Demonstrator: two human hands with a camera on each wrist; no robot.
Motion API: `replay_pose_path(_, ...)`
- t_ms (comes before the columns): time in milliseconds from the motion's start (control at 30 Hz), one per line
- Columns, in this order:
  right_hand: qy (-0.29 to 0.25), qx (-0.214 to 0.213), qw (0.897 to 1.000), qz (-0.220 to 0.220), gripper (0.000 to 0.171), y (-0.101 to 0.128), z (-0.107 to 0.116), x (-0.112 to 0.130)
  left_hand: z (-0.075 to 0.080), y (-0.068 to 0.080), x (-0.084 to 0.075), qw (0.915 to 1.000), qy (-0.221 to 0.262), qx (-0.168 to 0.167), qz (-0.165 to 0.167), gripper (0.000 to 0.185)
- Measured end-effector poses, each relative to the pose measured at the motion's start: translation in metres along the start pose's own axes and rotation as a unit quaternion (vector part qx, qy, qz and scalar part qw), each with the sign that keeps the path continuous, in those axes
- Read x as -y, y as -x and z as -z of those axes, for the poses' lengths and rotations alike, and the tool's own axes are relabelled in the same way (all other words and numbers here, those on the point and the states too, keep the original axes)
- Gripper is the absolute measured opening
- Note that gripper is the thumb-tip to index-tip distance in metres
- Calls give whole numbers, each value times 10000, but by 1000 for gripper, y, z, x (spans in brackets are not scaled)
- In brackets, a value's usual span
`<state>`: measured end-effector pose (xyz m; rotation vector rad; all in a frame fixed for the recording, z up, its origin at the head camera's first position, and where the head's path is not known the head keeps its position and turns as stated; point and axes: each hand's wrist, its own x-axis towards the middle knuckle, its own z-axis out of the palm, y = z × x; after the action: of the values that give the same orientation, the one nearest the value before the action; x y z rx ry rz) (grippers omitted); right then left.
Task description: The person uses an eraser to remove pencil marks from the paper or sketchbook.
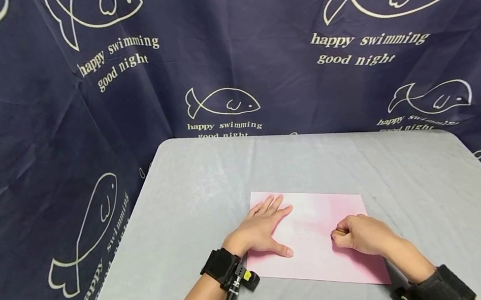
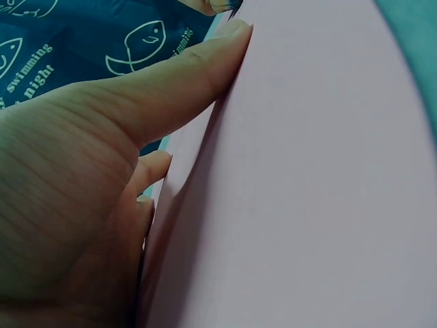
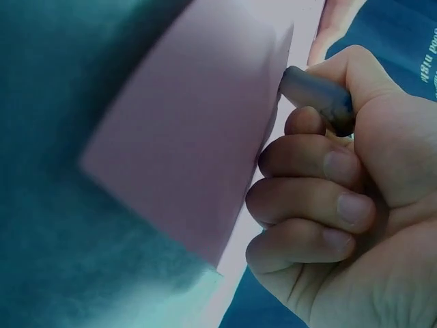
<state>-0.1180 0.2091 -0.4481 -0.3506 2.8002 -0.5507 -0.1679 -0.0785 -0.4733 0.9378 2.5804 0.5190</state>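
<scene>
A sheet of pink paper lies on the table, paler in its middle, with faint small marks near the centre. Spread across its left side, my left hand rests on the sheet, thumb toward the near edge. My right hand is over the sheet's right half and pinches a short, rounded stub between thumb and forefinger. The stub has one end right at the paper in the right wrist view; its exact kind I cannot tell. The other right fingers are curled in.
The table has a light grey cloth-like cover and rounded far corners. Behind it and to the left hangs a dark blue curtain printed with white fish and lettering. Black straps with cameras sit on the left wrist and right wrist.
</scene>
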Motion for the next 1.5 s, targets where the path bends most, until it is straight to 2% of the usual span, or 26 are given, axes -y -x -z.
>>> replay_pose_path(267, 146, 156, 9997, -68, 38, -4, 0, 5, -3, 1, 3, 10000, 34, -13, -3, 112)
replay_pose_path(567, 248, 182, 9995, 78, 39, -10, 4, 10, -3, 2, 4, 10000, 35, -11, 27, 112)
replay_pose_path(833, 809, -5, 9955, 487, 40, -17, 8, 23, -3, 2, 6, 10000, -27, -68, 26, 113)
replay_pose_path(1033, 602, -260, 9895, 1285, 42, -31, -1, 46, -3, 3, 8, 9999, -26, -31, 93, 113)
replay_pose_path(1133, 620, -353, 9860, 1506, 40, -36, -7, 59, -2, 3, 6, 10000, 13, -30, 39, 112)
replay_pose_path(1300, 755, -438, 9824, 1653, 35, -45, -16, 75, -1, 2, 5, 10000, 4, -36, 8, 113)
replay_pose_path(1500, 733, -149, 9872, 1409, 32, -52, -23, 77, -2, 1, 4, 10000, 6, 7, -13, 112)
